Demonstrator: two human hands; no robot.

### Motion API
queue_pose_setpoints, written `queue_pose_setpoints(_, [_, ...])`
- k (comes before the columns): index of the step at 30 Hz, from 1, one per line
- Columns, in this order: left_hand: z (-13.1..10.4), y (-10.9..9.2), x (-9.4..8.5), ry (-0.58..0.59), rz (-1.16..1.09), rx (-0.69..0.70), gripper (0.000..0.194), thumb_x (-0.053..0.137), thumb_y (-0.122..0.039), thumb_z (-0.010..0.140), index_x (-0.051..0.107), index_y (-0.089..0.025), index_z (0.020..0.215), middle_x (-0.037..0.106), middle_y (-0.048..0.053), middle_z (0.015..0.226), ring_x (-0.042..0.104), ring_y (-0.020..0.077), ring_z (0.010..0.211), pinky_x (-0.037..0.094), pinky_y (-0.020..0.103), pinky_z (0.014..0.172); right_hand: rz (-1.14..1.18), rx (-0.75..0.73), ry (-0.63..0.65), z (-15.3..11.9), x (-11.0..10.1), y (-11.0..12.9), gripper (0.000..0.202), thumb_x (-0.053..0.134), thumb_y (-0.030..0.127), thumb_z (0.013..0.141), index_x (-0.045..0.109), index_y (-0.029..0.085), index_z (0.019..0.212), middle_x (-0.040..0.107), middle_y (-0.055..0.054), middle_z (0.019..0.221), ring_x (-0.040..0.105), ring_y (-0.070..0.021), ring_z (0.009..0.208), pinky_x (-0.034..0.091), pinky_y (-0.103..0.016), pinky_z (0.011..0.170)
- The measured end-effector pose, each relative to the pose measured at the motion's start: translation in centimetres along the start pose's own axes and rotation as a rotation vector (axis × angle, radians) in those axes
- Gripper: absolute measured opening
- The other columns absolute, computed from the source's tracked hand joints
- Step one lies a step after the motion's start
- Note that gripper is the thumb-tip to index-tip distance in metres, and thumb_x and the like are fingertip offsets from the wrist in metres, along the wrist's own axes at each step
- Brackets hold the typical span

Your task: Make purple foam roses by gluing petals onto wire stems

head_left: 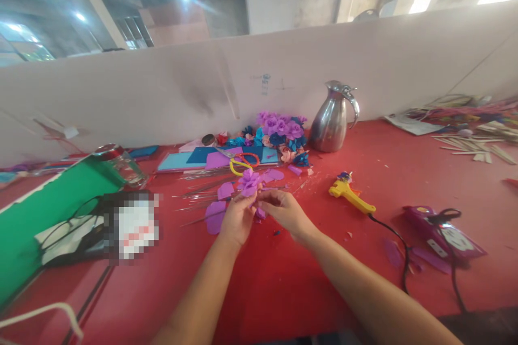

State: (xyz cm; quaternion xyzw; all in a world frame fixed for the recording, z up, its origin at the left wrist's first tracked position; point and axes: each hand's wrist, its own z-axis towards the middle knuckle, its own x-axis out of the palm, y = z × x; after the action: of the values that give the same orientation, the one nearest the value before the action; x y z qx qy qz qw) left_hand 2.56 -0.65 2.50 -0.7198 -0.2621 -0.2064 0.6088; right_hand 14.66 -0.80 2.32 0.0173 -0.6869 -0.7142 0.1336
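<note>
A purple paper flower (250,182) is held upright in the fingers of my left hand (238,218), over the red table. My right hand (281,207) is at the flower's base with thumb and fingers pinched together; whatever lies between them is too small to make out. Cut purple paper pieces (216,216) lie on the table just left of and behind my hands, among thin wires (192,194). Scissors (242,164) with yellow and red handles rest behind the flower on stacked blue and purple paper sheets (176,160).
Finished paper flowers (281,126) are piled against the white partition, beside a steel jug (331,118). To the right lie a yellow glue gun (351,197) with a cord and a magenta power strip (443,232). On the left are a glass jar (123,164) and a green board (36,226).
</note>
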Motion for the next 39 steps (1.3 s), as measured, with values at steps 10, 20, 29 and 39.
queue_pose_setpoints(10, [-0.1, -0.1, -0.6, 0.129, -0.006, -0.069, 0.016, 0.081, -0.021, 0.062, 0.071, -0.015, 0.073, 0.07, 0.005, 0.076, 0.061, 0.0128, 0.064, 0.046, 0.024, 0.056, -0.023, -0.084, -0.022, -0.2, 0.2, -0.3, 0.013, 0.063, 0.031, 0.073, 0.068, 0.019, 0.075, 0.066, 0.001, 0.068, 0.058, -0.013, 0.061, 0.046, -0.024, 0.06])
queue_pose_setpoints(20, [-0.6, 1.0, 0.0, -0.041, 0.271, 0.26, 0.014, 0.076, -0.018, 0.068, 0.071, -0.018, 0.081, 0.07, 0.003, 0.08, 0.062, 0.0173, 0.091, 0.043, 0.024, 0.083, -0.024, -0.142, -0.017, 0.2, 0.3, -1.3, 0.018, 0.063, 0.034, 0.073, 0.071, 0.019, 0.074, 0.064, 0.001, 0.064, 0.053, -0.0123, 0.056, 0.045, -0.024, 0.058])
queue_pose_setpoints(29, [-1.6, 1.7, -0.8, -0.082, 0.302, 0.387, 0.021, 0.07, -0.007, 0.068, 0.059, -0.024, 0.065, 0.064, 0.005, 0.073, 0.057, 0.0244, 0.101, 0.045, 0.028, 0.083, 0.003, -0.223, -0.044, -0.5, 1.1, -1.5, 0.016, 0.059, 0.03, 0.072, 0.07, 0.02, 0.067, 0.063, 0.001, 0.059, 0.052, -0.0139, 0.054, 0.045, -0.026, 0.057])
queue_pose_setpoints(39, [-2.1, 0.9, -0.4, -0.018, 0.246, 0.436, 0.027, 0.065, 0.002, 0.065, 0.062, -0.024, 0.059, 0.062, 0.006, 0.068, 0.056, 0.0268, 0.103, 0.041, 0.032, 0.092, -0.163, -0.408, -0.158, -1.0, 0.7, -1.6, 0.019, 0.047, 0.014, 0.066, 0.063, 0.02, 0.057, 0.06, 0.002, 0.056, 0.052, -0.0144, 0.056, 0.043, -0.025, 0.057])
